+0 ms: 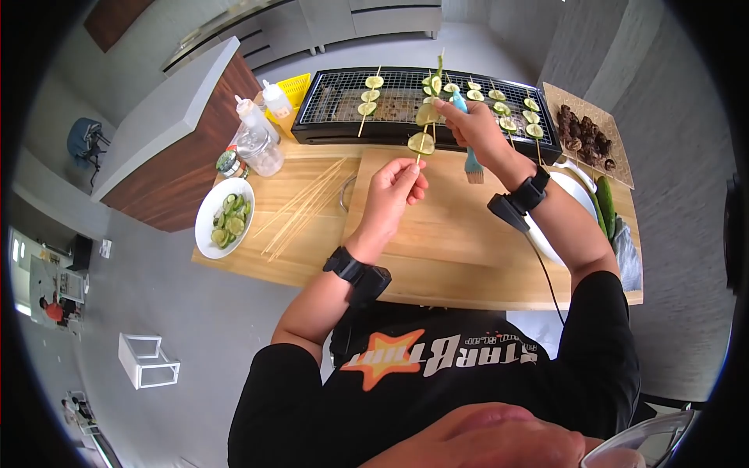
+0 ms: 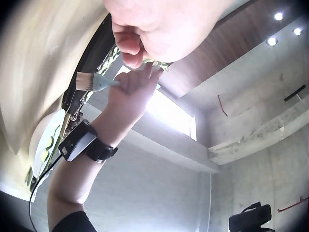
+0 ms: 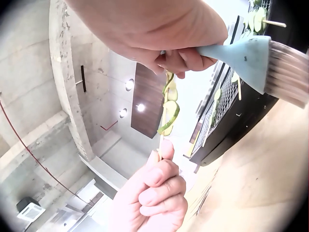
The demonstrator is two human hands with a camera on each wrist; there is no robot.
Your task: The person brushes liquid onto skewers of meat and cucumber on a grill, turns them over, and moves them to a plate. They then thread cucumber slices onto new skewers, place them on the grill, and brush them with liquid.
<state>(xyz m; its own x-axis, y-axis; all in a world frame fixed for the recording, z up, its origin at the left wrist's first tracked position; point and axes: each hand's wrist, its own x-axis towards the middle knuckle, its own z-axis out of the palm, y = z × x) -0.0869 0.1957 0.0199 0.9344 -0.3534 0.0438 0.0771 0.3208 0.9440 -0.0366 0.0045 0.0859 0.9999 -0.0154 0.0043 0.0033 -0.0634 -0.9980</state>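
My left hand [image 1: 388, 195] pinches the lower end of a bamboo skewer threaded with cucumber slices [image 1: 421, 143], held upright over the cutting board [image 1: 445, 249]. At the skewer's upper part is my right hand [image 1: 480, 131], its fingertips right at the slices. Curled fingers of that hand also grip a light-blue basting brush [image 3: 246, 58], whose bristles point down toward the board in the head view. Behind both hands stands a black grill [image 1: 328, 134] with several cucumber skewers [image 1: 367, 97] lying across its mesh. In the left wrist view, the left hand hides most of the skewer.
Bare skewers [image 1: 300, 207] lie left of the board, beside a white bowl [image 1: 200, 222] of cucumber slices. Squeeze bottles [image 1: 255, 117] and a glass jar [image 1: 260, 154] stand behind. To the right are a white plate [image 1: 573, 185], whole cucumbers [image 1: 606, 201] and a tray [image 1: 624, 160] of dark pieces.
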